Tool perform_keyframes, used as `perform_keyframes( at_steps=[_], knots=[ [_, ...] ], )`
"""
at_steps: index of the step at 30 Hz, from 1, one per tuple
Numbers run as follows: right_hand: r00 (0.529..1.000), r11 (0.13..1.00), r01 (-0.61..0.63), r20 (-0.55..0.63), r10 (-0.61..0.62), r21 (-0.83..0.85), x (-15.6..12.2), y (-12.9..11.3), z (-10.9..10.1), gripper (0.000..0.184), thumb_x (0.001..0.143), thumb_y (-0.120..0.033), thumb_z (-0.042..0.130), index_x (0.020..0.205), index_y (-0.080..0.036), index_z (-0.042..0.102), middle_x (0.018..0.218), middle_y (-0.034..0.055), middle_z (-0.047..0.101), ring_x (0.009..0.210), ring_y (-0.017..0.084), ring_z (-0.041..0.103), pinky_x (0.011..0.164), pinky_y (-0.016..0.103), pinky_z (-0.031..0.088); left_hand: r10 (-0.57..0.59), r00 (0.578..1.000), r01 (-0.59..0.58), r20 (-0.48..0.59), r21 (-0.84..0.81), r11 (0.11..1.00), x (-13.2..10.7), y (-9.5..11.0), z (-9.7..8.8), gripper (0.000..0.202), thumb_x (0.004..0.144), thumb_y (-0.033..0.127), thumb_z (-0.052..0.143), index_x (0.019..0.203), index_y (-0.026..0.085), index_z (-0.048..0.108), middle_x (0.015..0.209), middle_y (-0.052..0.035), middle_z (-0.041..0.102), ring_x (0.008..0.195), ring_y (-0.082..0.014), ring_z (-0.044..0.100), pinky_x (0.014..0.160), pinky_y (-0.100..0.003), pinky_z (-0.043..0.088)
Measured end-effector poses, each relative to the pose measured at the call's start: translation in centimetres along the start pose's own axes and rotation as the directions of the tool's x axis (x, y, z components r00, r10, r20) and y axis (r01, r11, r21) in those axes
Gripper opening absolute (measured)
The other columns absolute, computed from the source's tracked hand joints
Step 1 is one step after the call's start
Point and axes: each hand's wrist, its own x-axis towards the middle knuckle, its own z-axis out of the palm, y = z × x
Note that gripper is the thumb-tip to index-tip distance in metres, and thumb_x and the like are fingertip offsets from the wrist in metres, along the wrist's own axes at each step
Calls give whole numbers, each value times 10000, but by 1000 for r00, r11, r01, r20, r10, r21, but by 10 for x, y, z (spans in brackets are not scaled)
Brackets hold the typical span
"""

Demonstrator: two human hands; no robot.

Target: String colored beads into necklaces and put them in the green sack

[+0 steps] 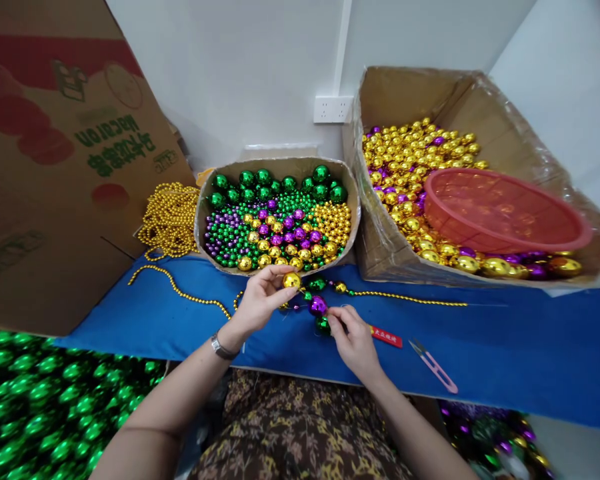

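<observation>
My left hand (261, 299) pinches a gold ball bead (291, 280) between thumb and fingertips, just in front of the round cardboard tray (198, 220) of green, purple and gold beads. My right hand (353, 340) is closed in a pinch right beside a purple bead (318, 305) and a green bead (323, 325) of a partly strung strand on the blue table (505, 347). What the right fingers hold is too thin to make out. A gold bead strand (410, 300) trails to the right.
A big cardboard box (380, 247) of gold and purple balls with a red plastic basin (500, 210) stands at right. Pink thread snips (434, 365) and a red label (386, 337) lie near my right hand. Gold bead strands (167, 220) are piled at left. Green beads (45, 407) sit lower left.
</observation>
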Motion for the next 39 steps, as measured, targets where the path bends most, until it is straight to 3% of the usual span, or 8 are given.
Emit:
perform_keyframes(
  at_steps=[12,16,18,22,25,34,36,39],
  knots=[
    [988,946,-146,97,123,289,-1,1,7,248,926,-415,511,882,-198,624,730,10,612,593,135,624,564,236,521,-70,980,65,188,33,997,-4,9,-6,498,811,324,705,1291,262,587,1297,-110,612,1176,-241,581,949,-341,501],
    [990,931,-139,47,131,336,-2,2,6,247,911,-422,535,870,-195,624,735,2,582,594,128,605,565,236,509,49,998,-59,44,272,961,14,27,-33,416,893,417,563,1256,217,595,1223,-128,643,1079,-248,630,872,-362,534],
    [989,929,-145,36,141,339,-2,1,4,247,908,-424,540,870,-194,621,739,3,583,596,128,598,576,242,507,157,984,-71,-81,634,770,34,37,-56,321,888,363,562,1137,176,643,1081,-129,688,982,-250,652,840,-367,527],
    [989,934,-146,36,142,325,-1,0,3,248,912,-425,537,874,-194,621,733,4,588,592,130,590,584,246,500,13,988,155,-154,985,-71,82,43,-104,229,845,168,519,1016,117,663,972,-201,691,955,-344,646,859,-465,473],
    [992,940,-127,36,122,316,0,0,5,240,918,-412,532,876,-194,623,748,7,578,600,130,597,581,244,494,-62,977,191,-206,963,-189,108,34,-123,202,765,52,520,894,77,673,902,-252,684,918,-390,655,811,-486,480],
    [997,968,-73,22,70,238,-1,3,4,182,935,-338,521,904,-194,628,775,8,566,660,134,597,608,245,476,-9,969,243,-248,955,-167,113,28,-122,322,773,82,547,1081,84,640,965,-216,684,978,-348,646,837,-459,493],
    [999,981,-38,12,36,192,0,-1,2,169,935,-318,522,893,-195,631,768,11,579,680,139,594,629,248,472,5,973,229,-230,972,44,102,35,-111,304,814,180,565,1101,119,643,955,-162,686,938,-288,647,803,-393,516],
    [1000,993,20,-8,-19,119,1,-7,1,156,937,-292,522,879,-200,633,761,12,596,705,144,588,658,248,466,-72,981,174,-182,644,745,77,40,-85,311,814,353,628,1052,158,670,906,-84,676,787,-180,640,666,-276,536]
  ],
)
